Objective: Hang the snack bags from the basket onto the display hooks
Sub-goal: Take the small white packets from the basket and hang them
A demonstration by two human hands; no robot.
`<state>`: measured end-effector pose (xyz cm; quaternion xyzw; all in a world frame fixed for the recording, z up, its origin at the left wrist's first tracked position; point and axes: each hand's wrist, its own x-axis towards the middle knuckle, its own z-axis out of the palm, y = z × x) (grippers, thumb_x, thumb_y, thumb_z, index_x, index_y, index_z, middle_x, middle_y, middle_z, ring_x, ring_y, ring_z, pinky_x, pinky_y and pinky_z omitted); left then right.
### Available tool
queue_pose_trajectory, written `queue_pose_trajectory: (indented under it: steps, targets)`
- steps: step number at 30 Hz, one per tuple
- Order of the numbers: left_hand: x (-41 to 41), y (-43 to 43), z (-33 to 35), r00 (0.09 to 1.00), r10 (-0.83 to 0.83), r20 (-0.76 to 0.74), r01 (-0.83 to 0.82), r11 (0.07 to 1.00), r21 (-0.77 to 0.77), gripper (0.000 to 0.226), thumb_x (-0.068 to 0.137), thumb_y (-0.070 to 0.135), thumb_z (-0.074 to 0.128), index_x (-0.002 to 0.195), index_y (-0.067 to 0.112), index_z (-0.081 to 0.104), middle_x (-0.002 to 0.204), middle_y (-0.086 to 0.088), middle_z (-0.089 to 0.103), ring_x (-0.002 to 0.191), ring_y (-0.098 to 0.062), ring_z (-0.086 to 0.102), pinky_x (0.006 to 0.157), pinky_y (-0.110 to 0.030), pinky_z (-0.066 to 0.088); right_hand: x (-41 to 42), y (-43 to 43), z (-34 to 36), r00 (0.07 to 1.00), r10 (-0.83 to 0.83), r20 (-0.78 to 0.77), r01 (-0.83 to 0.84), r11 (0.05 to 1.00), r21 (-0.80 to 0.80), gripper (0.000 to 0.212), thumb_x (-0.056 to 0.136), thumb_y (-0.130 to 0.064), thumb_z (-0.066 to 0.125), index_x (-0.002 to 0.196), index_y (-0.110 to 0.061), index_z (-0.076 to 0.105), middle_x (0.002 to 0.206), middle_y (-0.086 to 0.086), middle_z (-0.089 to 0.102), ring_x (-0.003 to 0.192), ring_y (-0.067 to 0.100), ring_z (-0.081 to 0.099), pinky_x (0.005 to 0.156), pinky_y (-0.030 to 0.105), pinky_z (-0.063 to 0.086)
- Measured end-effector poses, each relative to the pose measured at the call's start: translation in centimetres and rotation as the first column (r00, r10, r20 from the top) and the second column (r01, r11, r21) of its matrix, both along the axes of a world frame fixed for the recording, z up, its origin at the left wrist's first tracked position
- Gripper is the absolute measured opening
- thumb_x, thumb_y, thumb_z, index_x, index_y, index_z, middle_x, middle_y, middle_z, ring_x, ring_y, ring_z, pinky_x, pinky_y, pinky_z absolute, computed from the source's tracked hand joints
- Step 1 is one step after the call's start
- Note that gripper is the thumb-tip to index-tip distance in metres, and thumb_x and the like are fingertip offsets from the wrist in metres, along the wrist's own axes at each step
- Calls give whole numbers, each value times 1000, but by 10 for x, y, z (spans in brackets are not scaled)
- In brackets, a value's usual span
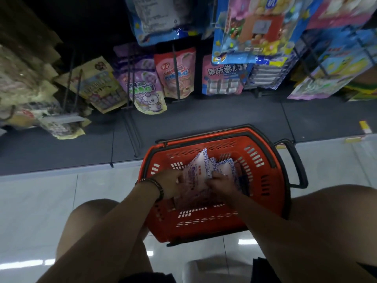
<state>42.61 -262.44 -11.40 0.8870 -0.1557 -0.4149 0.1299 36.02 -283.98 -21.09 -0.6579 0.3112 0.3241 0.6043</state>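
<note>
Red basket (265,160) on the floor (40,201), lower centre of frame, between the knees, white-purple bags (196,168) inside. Left hand (170,184) and right hand (219,183) each have a grip clenched on the top bags, inside the basket. Hooks (177,78) with hung packs (179,68) span the top of frame.

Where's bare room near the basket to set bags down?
Bare: the dark shelf base between basket and hanging bags; the floor tiles left of the basket. Crowded: inside the basket, where left hand and right hand hold the snack bags.
</note>
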Motion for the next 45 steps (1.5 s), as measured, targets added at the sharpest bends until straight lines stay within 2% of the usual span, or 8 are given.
queue_pose_trajectory:
  steps: [4,8,14,26,36,39,42,45]
  targets:
    - [-9,4,10,991,56,123,-53,998,-28,21,101,40,65,115,27,72,122,-5,75,114,-26,68,94,-31,52,6,-16,39,994,-103,23,102,993,54,52,101,-23,71,150,-17,58,141,15,64,130,39,64,118,55,47]
    - [-24,3,24,979,161,129,-144,981,-128,21,100,37,66,118,27,67,120,-2,74,113,-24,69,98,-35,54,-2,-31,86,983,-180,38,167,957,238,23,105,-15,63,127,-23,62,106,17,71,81,34,67,84,53,56]
    - [-47,4,58,912,404,73,-325,819,-472,58,87,30,88,137,16,60,133,8,67,113,-6,66,94,-23,54,-15,-60,172,941,-154,300,35,929,369,19,106,-12,59,116,-13,74,102,16,77,83,31,73,59,42,64]
    - [-95,-41,120,760,609,-228,-468,270,-841,51,78,50,93,123,33,74,124,2,80,115,-21,77,97,-44,62,-58,-92,239,819,-158,552,13,966,258,36,93,-26,82,128,-16,75,124,10,80,112,34,77,86,42,61]
    - [-100,-64,148,651,748,-133,-486,275,-830,59,73,36,98,118,25,61,118,4,76,104,-15,75,76,-19,60,-64,-88,239,717,-187,672,98,981,169,29,96,-10,79,125,-12,74,122,8,81,116,33,76,107,60,56]
    - [-116,-75,153,494,825,273,-358,480,-801,85,62,53,97,128,32,48,128,11,51,112,-9,58,93,-25,50,-62,-80,242,668,-237,706,174,971,162,30,93,-6,81,121,-16,76,118,4,83,110,27,79,104,60,59]
    - [-135,-90,151,716,621,318,-183,607,-773,104,62,61,92,151,40,43,143,17,46,133,-7,49,110,-30,44,-63,-61,247,611,-202,765,209,974,91,32,83,-24,88,113,-22,76,110,4,84,102,29,80,96,57,63]
    - [-138,-103,154,869,487,85,-192,491,-850,98,82,36,92,162,41,36,147,16,63,131,-7,63,105,-35,58,-69,-47,248,603,-93,792,129,992,18,37,80,-46,88,113,-35,75,109,-2,80,98,21,80,81,38,66]
